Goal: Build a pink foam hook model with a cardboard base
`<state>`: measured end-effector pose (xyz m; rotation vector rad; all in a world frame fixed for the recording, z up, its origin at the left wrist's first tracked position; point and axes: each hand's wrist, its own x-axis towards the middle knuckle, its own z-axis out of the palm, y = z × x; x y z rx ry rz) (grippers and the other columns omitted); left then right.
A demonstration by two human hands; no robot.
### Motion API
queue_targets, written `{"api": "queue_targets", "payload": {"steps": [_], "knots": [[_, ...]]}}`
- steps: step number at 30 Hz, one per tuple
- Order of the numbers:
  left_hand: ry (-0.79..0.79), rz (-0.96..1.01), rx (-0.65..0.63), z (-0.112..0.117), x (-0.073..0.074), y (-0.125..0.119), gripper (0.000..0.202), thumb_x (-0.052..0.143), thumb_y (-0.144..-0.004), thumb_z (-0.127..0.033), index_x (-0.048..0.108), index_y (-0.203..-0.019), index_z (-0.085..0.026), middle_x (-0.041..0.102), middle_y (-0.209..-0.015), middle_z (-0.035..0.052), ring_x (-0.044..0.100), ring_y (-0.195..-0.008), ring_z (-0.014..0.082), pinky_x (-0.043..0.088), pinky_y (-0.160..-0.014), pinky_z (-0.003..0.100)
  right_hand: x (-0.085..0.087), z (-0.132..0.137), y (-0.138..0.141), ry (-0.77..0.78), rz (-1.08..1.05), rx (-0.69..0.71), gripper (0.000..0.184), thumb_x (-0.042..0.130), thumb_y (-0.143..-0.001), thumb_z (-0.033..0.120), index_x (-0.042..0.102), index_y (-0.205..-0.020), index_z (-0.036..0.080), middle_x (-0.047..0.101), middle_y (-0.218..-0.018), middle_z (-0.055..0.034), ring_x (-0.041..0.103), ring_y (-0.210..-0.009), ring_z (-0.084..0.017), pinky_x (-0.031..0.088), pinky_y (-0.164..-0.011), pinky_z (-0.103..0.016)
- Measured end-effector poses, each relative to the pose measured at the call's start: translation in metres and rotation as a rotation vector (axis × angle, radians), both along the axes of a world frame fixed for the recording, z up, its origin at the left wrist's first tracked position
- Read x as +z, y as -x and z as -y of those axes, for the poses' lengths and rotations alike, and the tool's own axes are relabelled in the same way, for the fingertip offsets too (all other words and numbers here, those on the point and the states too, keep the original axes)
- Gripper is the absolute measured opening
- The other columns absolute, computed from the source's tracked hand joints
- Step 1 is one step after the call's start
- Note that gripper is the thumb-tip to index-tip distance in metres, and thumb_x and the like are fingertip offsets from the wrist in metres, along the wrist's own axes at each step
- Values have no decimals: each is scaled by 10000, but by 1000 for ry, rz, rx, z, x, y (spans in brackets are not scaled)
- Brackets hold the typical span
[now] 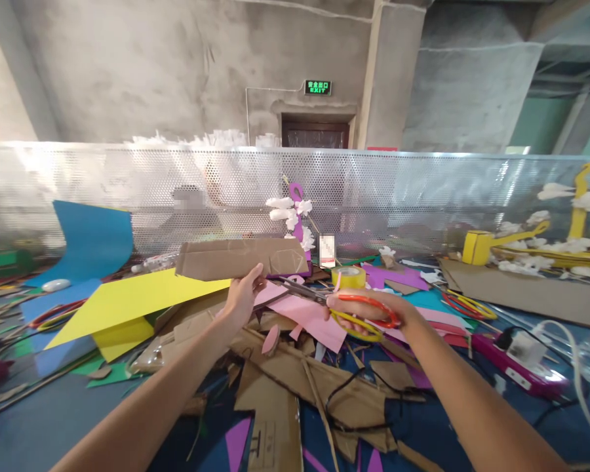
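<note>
My left hand (246, 292) pinches the lower edge of a long brown cardboard piece (236, 255) between thumb and fingers, holding it up over the cluttered table. A faint drawn outline shows near the cardboard's right end. In my right hand (373, 308) is a pair of scissors (366, 308) with red and yellow handles. Their dark blades point left, just below the cardboard's right part; whether they touch it I cannot tell. Pink paper (312, 314) lies beneath both hands. A roll of yellow tape (349, 277) sits just beyond the scissors.
Cardboard scraps (270, 406) cover the near table. Yellow sheets (142, 301) and a blue sheet (96, 236) are at left. Behind stands a perforated metal screen (226, 177), with a purple paper form (297, 216) before it. A purple power strip (521, 367) lies right, near more scissors (469, 305).
</note>
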<state>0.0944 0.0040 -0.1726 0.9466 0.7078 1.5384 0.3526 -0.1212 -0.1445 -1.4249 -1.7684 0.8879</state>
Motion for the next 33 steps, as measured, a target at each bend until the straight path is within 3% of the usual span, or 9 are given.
{"api": "queue_targets", "payload": {"steps": [2,4,9,14,18,22,25,28,33], "knots": [[-2,-39,-20,1,-2,3,362,937,-567,-345,699,-725,-122,650,-639,11,602,-621,120,496,-632,246,5,2,-11,138,131,94,338,641,-944,523,685,-962,188,651,-651,10,580,-469,-133,470,-438,-249],[13,-63,-41,4,-3,1,354,942,-564,-328,699,-728,-129,653,-648,12,614,-636,133,507,-647,260,11,4,-17,195,257,141,329,643,-926,531,671,-956,204,614,-599,32,537,-411,-111,417,-402,-225],[62,-70,-78,3,-4,-10,329,934,-565,-279,673,-711,-143,658,-660,6,639,-646,147,540,-704,301,23,9,-17,49,271,285,327,672,-901,528,710,-868,205,698,-708,-30,615,-504,-142,463,-470,-249],[108,-184,-139,-22,8,-17,262,889,-575,-196,696,-742,-135,695,-708,44,635,-636,154,543,-644,287,33,0,-29,-126,252,356,271,763,-836,462,783,-957,221,747,-881,-35,662,-727,-170,494,-616,-233],[168,-379,-369,-39,26,-13,338,895,-527,-148,764,-838,-137,765,-850,130,684,-666,206,537,-563,278,51,-19,-49,4,231,426,280,760,-835,412,786,-1010,195,732,-864,-20,643,-694,-134,483,-606,-204],[164,-443,-548,-42,36,-10,519,930,-442,-77,788,-929,-184,786,-911,159,747,-790,317,593,-609,351,70,-42,-71,276,197,355,422,750,-811,509,768,-1058,167,707,-761,-24,589,-552,-115,439,-482,-202],[195,-448,-658,-41,37,-10,545,946,-454,-84,790,-964,-195,788,-971,178,757,-860,358,607,-633,385,71,-54,-83,257,87,285,519,700,-833,595,733,-1113,160,690,-732,-33,565,-531,-125,441,-467,-228],[200,-447,-676,-41,34,-10,489,965,-529,-184,793,-986,-189,781,-1015,193,756,-891,364,611,-654,392,61,-67,-80,175,-75,203,572,682,-824,662,679,-1111,167,691,-774,-54,590,-579,-146,466,-492,-255],[169,-398,-653,-40,27,-10,452,923,-683,-353,760,-1073,-195,791,-1004,140,756,-908,301,614,-762,367,28,-98,-43,90,-357,-53,487,768,-807,521,558,-1129,223,719,-936,-61,695,-786,-194,504,-571,-255]]}}
